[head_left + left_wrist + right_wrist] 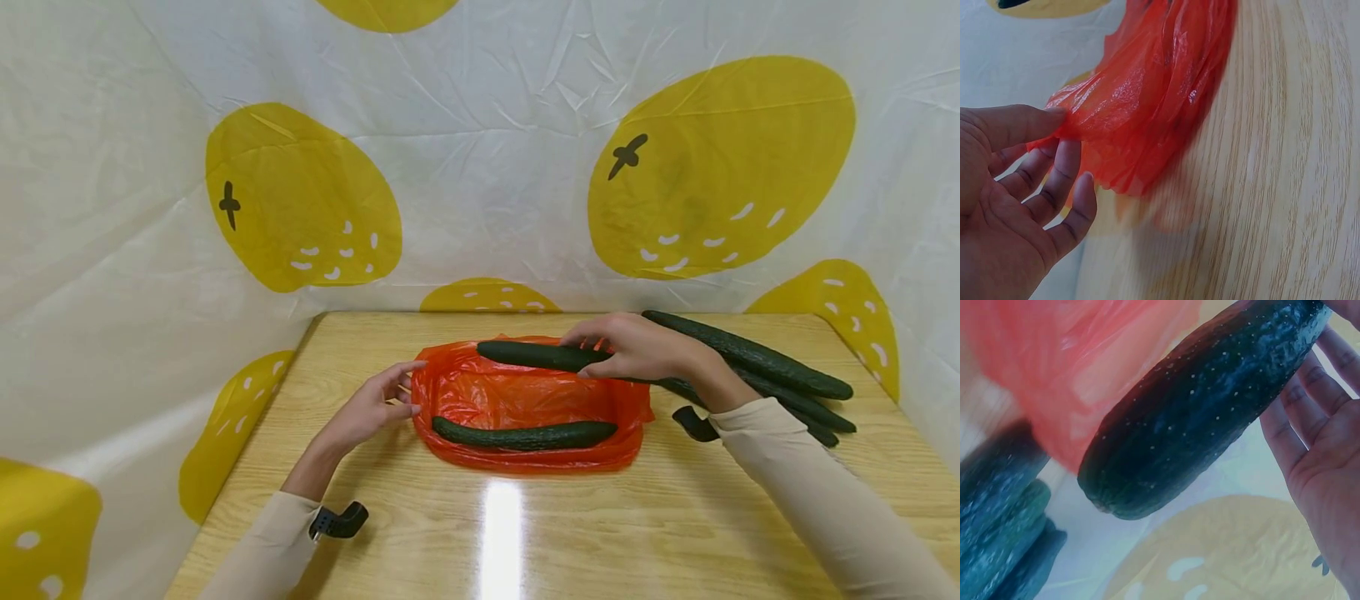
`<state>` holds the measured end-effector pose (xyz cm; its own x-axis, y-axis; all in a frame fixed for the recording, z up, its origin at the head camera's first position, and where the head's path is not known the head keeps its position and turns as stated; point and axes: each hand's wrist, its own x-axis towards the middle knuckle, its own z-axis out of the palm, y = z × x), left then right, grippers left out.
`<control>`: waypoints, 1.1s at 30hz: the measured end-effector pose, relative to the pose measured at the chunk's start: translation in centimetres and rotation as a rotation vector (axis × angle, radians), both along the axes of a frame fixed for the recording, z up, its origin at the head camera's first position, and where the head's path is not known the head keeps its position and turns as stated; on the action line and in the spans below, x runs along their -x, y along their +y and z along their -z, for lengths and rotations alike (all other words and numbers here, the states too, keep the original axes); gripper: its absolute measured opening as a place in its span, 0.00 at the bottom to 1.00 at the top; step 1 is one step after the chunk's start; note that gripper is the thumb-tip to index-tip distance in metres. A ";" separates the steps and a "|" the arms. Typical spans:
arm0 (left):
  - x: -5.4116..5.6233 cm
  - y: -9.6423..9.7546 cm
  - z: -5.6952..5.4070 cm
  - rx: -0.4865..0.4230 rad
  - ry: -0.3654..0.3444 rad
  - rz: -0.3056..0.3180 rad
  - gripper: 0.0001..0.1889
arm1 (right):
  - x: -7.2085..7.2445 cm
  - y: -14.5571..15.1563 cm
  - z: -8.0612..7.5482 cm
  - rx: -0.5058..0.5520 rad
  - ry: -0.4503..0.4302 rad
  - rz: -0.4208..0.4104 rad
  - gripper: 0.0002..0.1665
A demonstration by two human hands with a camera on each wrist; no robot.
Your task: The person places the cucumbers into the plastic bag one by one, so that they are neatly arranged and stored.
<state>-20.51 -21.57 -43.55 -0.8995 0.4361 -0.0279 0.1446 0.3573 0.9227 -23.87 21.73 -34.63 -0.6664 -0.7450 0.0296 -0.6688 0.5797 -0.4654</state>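
Observation:
A red plastic bag (525, 396) lies spread open like a shallow basin on the wooden table. One cucumber (525, 436) rests inside it along the near side. My right hand (637, 348) grips a second cucumber (536, 355) between thumb and fingers, over the bag's far side; its dotted skin and blunt end show in the right wrist view. At the bag's left edge, my left hand (378, 404) pinches the thin red plastic (1110, 100) between thumb and fingers, the other fingers loosely bent below.
Several more cucumbers (787, 367) lie side by side at the right, partly behind my right forearm. A white cloth with yellow fruit prints (487, 167) hangs behind and at both sides of the wooden table (420, 517). A black wrist mount (341, 521) juts from my left sleeve.

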 end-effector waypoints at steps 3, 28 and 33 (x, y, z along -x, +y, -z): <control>0.0 0.1 0.0 -0.003 0.002 0.000 0.34 | 0.1 -0.8 -0.1 -0.008 -0.001 -0.013 0.26; -0.4 0.1 0.1 -0.102 -0.063 0.000 0.37 | 0.3 -4.6 1.2 -0.015 -0.006 -0.106 0.27; -0.4 0.1 0.2 -0.101 -0.060 0.002 0.37 | 0.3 -5.0 1.7 -0.015 -0.034 -0.118 0.26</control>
<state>-20.14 -21.47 -43.73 -0.8964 0.4416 -0.0378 0.0885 0.2620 0.9610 -24.17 16.77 -36.29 -0.5746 -0.8184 -0.0027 -0.7169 0.5049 -0.4808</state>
